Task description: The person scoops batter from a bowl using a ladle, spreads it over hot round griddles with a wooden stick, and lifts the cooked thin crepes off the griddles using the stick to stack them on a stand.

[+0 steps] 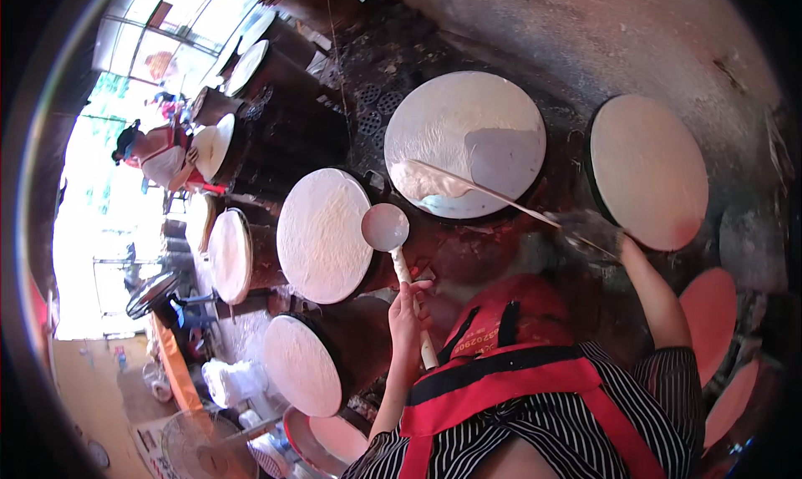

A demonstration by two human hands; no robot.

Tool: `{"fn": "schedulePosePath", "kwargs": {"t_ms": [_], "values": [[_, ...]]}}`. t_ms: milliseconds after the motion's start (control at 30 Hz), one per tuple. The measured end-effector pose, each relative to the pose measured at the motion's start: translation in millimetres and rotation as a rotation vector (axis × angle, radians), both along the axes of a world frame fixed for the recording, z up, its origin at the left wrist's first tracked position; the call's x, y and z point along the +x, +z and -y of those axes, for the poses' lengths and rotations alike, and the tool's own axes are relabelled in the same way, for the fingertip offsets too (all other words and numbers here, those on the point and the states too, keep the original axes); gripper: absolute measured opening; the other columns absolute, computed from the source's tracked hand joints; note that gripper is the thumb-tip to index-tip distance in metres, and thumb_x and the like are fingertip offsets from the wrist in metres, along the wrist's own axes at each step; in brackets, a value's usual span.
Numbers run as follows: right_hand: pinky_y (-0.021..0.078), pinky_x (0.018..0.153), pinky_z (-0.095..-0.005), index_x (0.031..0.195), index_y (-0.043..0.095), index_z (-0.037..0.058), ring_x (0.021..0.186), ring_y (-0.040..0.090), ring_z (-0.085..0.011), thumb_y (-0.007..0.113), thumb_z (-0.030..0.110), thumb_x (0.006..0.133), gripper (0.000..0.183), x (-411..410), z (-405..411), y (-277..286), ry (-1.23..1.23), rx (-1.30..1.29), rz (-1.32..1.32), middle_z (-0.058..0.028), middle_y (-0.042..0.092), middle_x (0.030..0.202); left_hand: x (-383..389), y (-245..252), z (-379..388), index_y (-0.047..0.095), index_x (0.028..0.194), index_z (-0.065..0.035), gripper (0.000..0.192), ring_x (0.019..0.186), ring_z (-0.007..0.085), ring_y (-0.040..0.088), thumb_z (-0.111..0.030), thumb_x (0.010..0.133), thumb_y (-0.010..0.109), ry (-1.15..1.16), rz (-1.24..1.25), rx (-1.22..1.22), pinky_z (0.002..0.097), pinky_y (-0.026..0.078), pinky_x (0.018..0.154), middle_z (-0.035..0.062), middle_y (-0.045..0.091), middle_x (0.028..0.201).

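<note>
My left hand (408,319), bare, grips the pale handle of a round metal ladle (385,226). The ladle's bowl is raised and smeared with batter, beside a batter-covered griddle (324,236). My right hand (588,236) wears a dark glove and is closed around a long thin stick (489,191). The stick reaches across a large round griddle (507,166), its far end at a thick mound of wet batter (426,181) near the left rim. A thin batter layer covers the upper left of this griddle; a grey patch at its right is bare.
Another coated griddle (648,172) stands at the right by a stained wall (626,34). More round griddles on dark drum stoves (304,363) line the left. A co-worker (166,156) bends over a griddle farther off. Perforated briquettes (379,106) lie behind. A fan (210,447) stands lower left.
</note>
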State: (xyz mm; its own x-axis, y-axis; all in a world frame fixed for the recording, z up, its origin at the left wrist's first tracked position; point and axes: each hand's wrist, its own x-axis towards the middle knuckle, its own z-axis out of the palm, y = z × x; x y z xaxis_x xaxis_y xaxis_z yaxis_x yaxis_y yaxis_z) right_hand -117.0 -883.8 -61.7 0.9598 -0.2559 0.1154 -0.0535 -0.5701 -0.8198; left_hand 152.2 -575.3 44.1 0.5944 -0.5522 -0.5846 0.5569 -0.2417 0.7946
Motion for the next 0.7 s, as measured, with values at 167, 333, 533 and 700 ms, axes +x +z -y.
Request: {"fn": "schedulePosePath", "kwargs": {"t_ms": [167, 333, 533, 700], "values": [[0.0365, 0.036, -0.0240, 0.125, 0.051, 0.0106, 0.042, 0.046, -0.0100, 0.047, 0.044, 0.093, 0.046, -33.0, -124.0, 2.0, -0.517, 1.418, 0.039, 0.0010, 0.048, 0.059, 39.7, -23.9, -75.4, 0.061, 0.103, -0.0013, 0.048, 0.049, 0.0015, 0.032, -0.044, 0.097, 0.041, -0.113, 0.015, -0.037, 0.0166, 0.023, 0.041, -0.0039, 0.043, 0.076], [0.0359, 0.037, -0.0237, 0.134, 0.039, 0.0121, 0.045, 0.043, -0.0090, 0.054, 0.045, 0.090, 0.057, 193.9, -203.3, -50.3, -0.098, 1.851, 0.598, 0.0020, 0.044, 0.070, 48.3, -25.7, -153.4, 0.061, 0.101, -0.0028, 0.038, 0.047, 0.0008, 0.030, -0.036, 0.099, 0.042, -0.070, -0.035, -0.031, 0.0173, 0.023, 0.040, -0.0073, 0.037, 0.062], [0.0472, 0.068, -0.0509, 0.130, 0.048, 0.0176, 0.076, 0.061, -0.0403, 0.041, 0.040, 0.092, 0.044, 398.1, -221.4, -68.0, -0.949, 0.480, 0.028, -0.0192, 0.065, 0.091, 43.9, -18.9, -227.4, 0.060, 0.103, -0.0008, 0.025, 0.047, 0.0001, 0.033, -0.022, 0.098, 0.048, 0.026, 0.055, -0.048, 0.0165, 0.027, 0.041, -0.0064, 0.045, 0.064], [0.0402, 0.038, -0.0333, 0.130, 0.049, 0.0245, 0.041, 0.050, -0.0167, 0.047, 0.033, 0.095, 0.036, 336.7, -254.8, -67.1, -1.192, 0.548, 0.030, -0.0037, 0.055, 0.058, 48.6, -26.4, -252.2, 0.061, 0.104, -0.0014, 0.025, 0.046, 0.0003, 0.033, -0.022, 0.097, 0.050, 0.032, 0.095, -0.046, 0.0167, 0.028, 0.041, -0.0059, 0.047, 0.065]]}}
